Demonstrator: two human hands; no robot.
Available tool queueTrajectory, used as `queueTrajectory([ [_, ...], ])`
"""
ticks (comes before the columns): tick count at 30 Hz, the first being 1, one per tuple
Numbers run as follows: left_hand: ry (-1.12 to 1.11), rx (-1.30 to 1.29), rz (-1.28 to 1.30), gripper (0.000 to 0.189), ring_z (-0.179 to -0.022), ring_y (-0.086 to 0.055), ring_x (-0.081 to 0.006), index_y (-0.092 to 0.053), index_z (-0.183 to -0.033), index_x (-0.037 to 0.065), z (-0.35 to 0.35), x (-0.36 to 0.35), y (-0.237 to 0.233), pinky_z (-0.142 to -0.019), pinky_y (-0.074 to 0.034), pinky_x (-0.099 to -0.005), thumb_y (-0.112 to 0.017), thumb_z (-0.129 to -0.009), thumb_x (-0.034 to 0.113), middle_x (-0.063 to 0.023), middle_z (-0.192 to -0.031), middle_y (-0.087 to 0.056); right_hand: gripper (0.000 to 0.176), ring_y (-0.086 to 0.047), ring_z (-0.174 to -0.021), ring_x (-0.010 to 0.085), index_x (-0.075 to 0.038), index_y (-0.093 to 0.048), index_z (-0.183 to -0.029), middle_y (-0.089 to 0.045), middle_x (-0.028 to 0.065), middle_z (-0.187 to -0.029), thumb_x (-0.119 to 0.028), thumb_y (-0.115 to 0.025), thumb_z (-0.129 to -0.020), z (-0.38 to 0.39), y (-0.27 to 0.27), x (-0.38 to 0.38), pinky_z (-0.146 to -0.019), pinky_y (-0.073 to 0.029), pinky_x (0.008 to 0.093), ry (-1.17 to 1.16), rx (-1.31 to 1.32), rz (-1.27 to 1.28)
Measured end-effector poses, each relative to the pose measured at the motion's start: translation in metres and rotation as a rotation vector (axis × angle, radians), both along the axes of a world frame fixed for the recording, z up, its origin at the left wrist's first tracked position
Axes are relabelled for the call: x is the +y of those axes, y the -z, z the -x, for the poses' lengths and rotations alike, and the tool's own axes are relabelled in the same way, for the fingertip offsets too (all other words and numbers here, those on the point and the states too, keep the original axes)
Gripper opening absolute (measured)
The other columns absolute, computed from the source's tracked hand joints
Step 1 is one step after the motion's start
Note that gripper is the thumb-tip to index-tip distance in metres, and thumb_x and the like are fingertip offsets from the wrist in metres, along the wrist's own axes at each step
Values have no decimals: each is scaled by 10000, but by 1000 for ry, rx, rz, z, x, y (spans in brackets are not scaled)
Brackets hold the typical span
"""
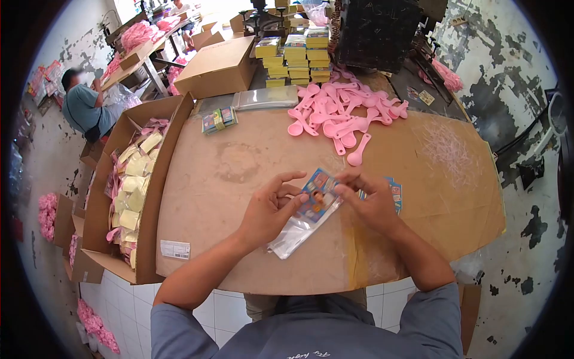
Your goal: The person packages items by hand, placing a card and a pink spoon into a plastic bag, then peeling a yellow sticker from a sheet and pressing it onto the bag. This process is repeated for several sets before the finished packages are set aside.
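Note:
Over the cardboard-covered table, a blue printed card (317,196) overlaps the upper end of clear plastic bags (296,235). My left hand (272,206) is at the left edge of card and bag, thumb against the fingers, index finger raised. My right hand (373,200) pinches the card's upper right corner between thumb and forefinger. More blue cards (396,196) lie on the table, partly hidden under my right hand. Beyond my hands is a heap of pink plastic scoops (341,110), one scoop (359,151) lying nearest to me.
A long open carton (95,230) holding packed pink and yellow bags lines the left edge. Banded cards (219,119), a stack of clear sleeves (266,97), a closed box (216,67) and yellow card stacks (296,57) stand behind. Thin clear strips (449,149) lie right. A person (89,105) works far left.

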State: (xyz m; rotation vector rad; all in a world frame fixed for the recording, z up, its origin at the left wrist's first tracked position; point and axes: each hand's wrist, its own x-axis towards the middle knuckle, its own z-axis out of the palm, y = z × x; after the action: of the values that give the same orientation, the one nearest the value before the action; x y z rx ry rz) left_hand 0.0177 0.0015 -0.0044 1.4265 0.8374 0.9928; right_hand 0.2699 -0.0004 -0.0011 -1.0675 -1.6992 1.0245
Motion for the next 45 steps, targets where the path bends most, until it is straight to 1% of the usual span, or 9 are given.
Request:
queueTrajectory([
  [5,37,-15,51,410,-940,-717,-125,-509,-1413,-27,0,-2,-5,-804,-583,-250,-629,-1025,31,-145,-1105,-736,267,-649,-989,159,-54,-664,-1265,-719,86,-1132,-156,-635,-1020,-3,-13,3,-857,-524,309,-335,-218,-180],
  [8,45,-33,83,395,-960,-714,-123,-524,-1401,-31,2,2,-8,-826,-581,-251,-630,-1026,35,-144,-1124,-734,266,-638,-1076,224,-75,-671,-1257,-685,106,-1215,-133,-615,-1004,-29,-15,32,-950,-509,371,102,-234,-80],
  [11,81,-82,127,391,-1001,-708,-126,-538,-1392,-35,1,1,-5,-859,-580,-255,-637,-1022,40,-145,-1151,-730,291,-614,-1146,287,-83,-680,-1235,-651,117,-1264,-79,-633,-949,-68,-2,74,-1040,-468,409,203,-636,-505],
  [17,135,-115,187,385,-1042,-700,-127,-562,-1359,-60,6,4,-2,-905,-579,-270,-668,-1007,54,-128,-1191,-722,240,-602,-1080,331,-49,-656,-1172,-628,134,-1097,-55,-626,-934,-87,-3,69,-992,-461,444,186,-928,-437],
  [23,101,-97,201,345,-1022,-702,-115,-596,-1311,-61,7,6,3,-866,-571,-250,-683,-1001,63,-113,-1185,-723,143,-607,-985,340,-26,-643,-1098,-616,147,-1010,-97,-619,-977,-80,-3,51,-873,-497,422,250,-752,-394],
  [28,88,-153,160,319,-986,-699,-93,-607,-1289,-57,7,6,3,-801,-555,-230,-681,-1002,61,-104,-1177,-727,163,-579,-765,173,-16,-634,-1094,-606,48,-852,-160,-577,-1040,-55,-31,19,-715,-487,330,3,-335,-20],
  [32,81,-130,152,306,-1038,-701,-117,-610,-1290,-61,7,8,5,-882,-583,-260,-665,-1009,49,-116,-1183,-728,172,-513,-735,61,-30,-654,-1109,-560,-29,-812,-170,-575,-1048,-48,-38,7,-661,-443,256,-93,-73,196],
  [41,126,-63,202,305,-1007,-713,-112,-639,-1289,-47,4,1,1,-840,-584,-257,-674,-1007,65,-112,-1124,-745,150,-579,-712,126,-24,-682,-1068,-624,28,-804,-120,-593,-996,-36,-31,4,-661,-475,294,-143,-335,-23],
  [45,175,40,182,300,-1003,-713,-112,-641,-1286,-53,1,-2,7,-828,-586,-255,-666,-1014,70,-110,-1107,-746,219,-658,-868,228,-37,-661,-1159,-672,103,-956,-133,-589,-976,-20,-44,-6,-759,-510,379,-176,-480,-217],
])
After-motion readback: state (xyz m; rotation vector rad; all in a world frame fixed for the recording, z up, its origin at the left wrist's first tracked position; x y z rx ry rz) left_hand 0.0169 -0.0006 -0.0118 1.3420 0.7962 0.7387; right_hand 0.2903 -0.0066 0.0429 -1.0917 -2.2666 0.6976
